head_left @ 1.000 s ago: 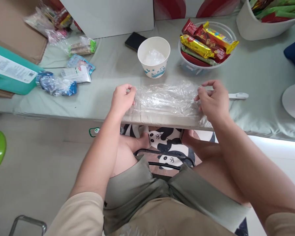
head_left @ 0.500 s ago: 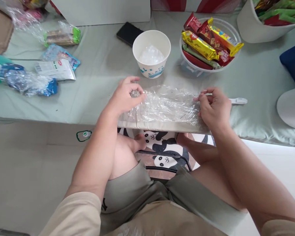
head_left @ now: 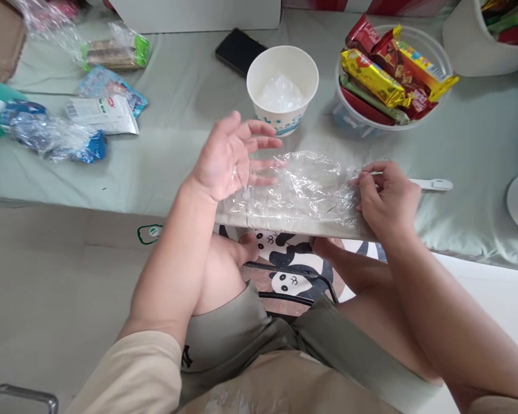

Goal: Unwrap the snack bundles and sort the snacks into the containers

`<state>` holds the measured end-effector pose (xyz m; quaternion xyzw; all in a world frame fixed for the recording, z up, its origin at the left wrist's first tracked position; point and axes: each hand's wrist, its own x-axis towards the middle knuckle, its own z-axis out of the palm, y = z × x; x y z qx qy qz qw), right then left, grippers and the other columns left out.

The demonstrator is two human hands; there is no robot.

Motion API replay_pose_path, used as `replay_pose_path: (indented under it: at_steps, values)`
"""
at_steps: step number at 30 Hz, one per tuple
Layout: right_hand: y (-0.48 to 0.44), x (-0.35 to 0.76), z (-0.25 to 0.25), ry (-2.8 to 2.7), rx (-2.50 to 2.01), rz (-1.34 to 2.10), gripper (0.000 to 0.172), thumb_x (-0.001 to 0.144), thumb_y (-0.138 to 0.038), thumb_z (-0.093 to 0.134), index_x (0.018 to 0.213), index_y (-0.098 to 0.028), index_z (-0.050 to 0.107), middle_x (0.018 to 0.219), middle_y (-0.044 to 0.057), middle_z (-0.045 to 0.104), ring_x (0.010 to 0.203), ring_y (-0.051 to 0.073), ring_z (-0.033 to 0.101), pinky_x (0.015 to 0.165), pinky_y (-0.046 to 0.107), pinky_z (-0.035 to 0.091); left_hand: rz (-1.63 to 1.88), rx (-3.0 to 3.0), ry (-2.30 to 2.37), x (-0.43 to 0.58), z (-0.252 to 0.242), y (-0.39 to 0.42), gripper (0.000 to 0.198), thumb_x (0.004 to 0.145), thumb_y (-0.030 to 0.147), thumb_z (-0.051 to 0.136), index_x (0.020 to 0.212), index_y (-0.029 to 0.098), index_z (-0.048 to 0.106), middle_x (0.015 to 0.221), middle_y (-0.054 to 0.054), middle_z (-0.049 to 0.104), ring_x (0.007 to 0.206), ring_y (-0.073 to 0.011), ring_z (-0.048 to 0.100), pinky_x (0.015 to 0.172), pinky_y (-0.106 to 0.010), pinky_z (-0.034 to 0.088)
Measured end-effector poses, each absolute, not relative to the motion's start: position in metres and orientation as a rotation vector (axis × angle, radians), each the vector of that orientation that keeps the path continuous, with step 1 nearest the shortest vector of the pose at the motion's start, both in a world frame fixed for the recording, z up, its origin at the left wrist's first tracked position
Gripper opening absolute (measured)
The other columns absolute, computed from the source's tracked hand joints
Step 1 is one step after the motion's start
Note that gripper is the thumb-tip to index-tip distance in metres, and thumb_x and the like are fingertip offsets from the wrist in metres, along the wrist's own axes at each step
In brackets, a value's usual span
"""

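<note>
A crinkled clear plastic bag (head_left: 304, 187) lies flat along the near edge of the cloth-covered table. Over its left end my left hand (head_left: 237, 155) is open, palm turned up and fingers spread; a few small clear specks show on the palm. My right hand (head_left: 386, 195) pinches the bag's right end between thumb and fingers. From behind that hand juts a white plastic handle (head_left: 435, 184); the rest of it is hidden. Just beyond the left fingertips stands a white paper cup (head_left: 282, 118) with blue print, partly filled with clear, whitish bits (head_left: 280, 94).
Behind the cup lies a black phone (head_left: 237, 50). To its right, a clear tub (head_left: 354, 118) holds several wrapped snack bars, near a white bucket (head_left: 466, 43) of packets. Packaged items, including a white packet (head_left: 106, 114), lie at left. A white box (head_left: 198, 14) stands at the back.
My left hand has let go of the bag's left end and turned palm up with fingers spread. The right hand keeps its pinch. The whole view has shifted slightly.
</note>
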<state>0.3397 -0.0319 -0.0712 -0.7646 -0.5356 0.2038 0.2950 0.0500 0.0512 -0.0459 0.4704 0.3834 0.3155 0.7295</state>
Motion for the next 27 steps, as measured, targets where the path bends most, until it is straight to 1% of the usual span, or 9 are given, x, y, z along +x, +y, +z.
replay_pose_path:
  at_steps: [2,6,8,11,15,18,22,25,27]
  values:
    - [-0.032,0.340,-0.072,-1.428,-2.040,0.538,0.011,0.094,-0.034,0.059,0.096,-0.026,0.065,0.088,0.002,0.080,0.044,0.014,0.061,0.061,0.033,0.049,0.631,1.007,0.857,0.049,-0.045,0.054,0.043,0.086,0.060,0.068,0.110,0.025,0.065,0.120,-0.006,0.071,0.100,-0.0285,0.076,0.075,-0.040,0.065]
    - [-0.031,0.341,-0.074,-1.453,-2.050,0.510,0.010,0.094,-0.033,0.059,0.096,-0.026,0.066,0.086,0.002,0.080,0.050,0.016,0.064,0.066,0.035,0.050,0.522,1.158,0.886,0.049,-0.050,0.053,0.050,0.070,0.034,0.087,0.114,0.024,0.066,0.115,-0.005,0.071,0.084,-0.0188,0.075,0.069,-0.030,0.063]
    - [-0.030,0.342,-0.076,-1.473,-2.048,0.490,0.010,0.094,-0.032,0.059,0.097,-0.026,0.066,0.086,0.002,0.080,0.055,0.018,0.066,0.068,0.035,0.049,0.497,1.182,0.863,0.050,-0.053,0.052,0.052,0.065,0.026,0.089,0.112,0.023,0.066,0.107,-0.003,0.072,0.078,-0.0148,0.073,0.065,-0.026,0.060]
    - [-0.030,0.343,-0.079,-1.486,-2.028,0.488,0.011,0.094,-0.032,0.058,0.099,-0.026,0.066,0.086,0.003,0.080,0.060,0.019,0.068,0.066,0.035,0.049,0.515,1.189,0.867,0.052,-0.056,0.053,0.046,0.062,0.015,0.087,0.103,0.020,0.067,0.090,-0.001,0.070,0.075,-0.0112,0.068,0.064,-0.021,0.056]
    - [-0.030,0.344,-0.079,-1.504,-2.008,0.481,0.010,0.094,-0.031,0.057,0.097,-0.026,0.065,0.084,0.003,0.079,0.062,0.018,0.069,0.065,0.034,0.048,0.587,1.213,0.948,0.055,-0.057,0.057,0.037,0.060,0.004,0.083,0.089,0.019,0.066,0.073,0.004,0.059,0.064,-0.0067,0.057,0.057,-0.017,0.048]
    - [-0.030,0.344,-0.079,-1.506,-2.006,0.474,0.010,0.094,-0.031,0.057,0.097,-0.025,0.065,0.085,0.002,0.079,0.063,0.018,0.069,0.065,0.033,0.048,0.640,1.253,0.994,0.057,-0.058,0.058,0.033,0.059,0.000,0.081,0.081,0.018,0.064,0.066,0.007,0.047,0.056,-0.0041,0.046,0.054,-0.016,0.042]
    - [-0.030,0.342,-0.078,-1.506,-2.024,0.477,0.011,0.093,-0.031,0.057,0.097,-0.025,0.065,0.085,0.002,0.079,0.063,0.018,0.069,0.066,0.033,0.049,0.745,1.262,1.057,0.055,-0.062,0.062,0.032,0.062,0.001,0.082,0.078,0.019,0.062,0.063,0.008,0.034,0.050,-0.0027,0.035,0.050,-0.017,0.036]
    - [-0.030,0.342,-0.077,-1.515,-2.036,0.462,0.011,0.093,-0.031,0.057,0.097,-0.025,0.065,0.083,0.001,0.078,0.062,0.018,0.068,0.068,0.034,0.050,0.906,1.219,1.097,0.048,-0.068,0.068,0.033,0.064,0.008,0.087,0.078,0.021,0.060,0.064,0.008,0.034,0.048,-0.0024,0.031,0.046,-0.018,0.034]
    - [-0.031,0.342,-0.077,-1.521,-2.042,0.454,0.011,0.093,-0.031,0.057,0.097,-0.026,0.065,0.083,0.001,0.078,0.062,0.018,0.067,0.069,0.034,0.050,1.002,1.217,1.116,0.042,-0.072,0.071,0.033,0.068,0.014,0.089,0.080,0.022,0.059,0.066,0.007,0.037,0.047,-0.0034,0.035,0.044,-0.019,0.033]
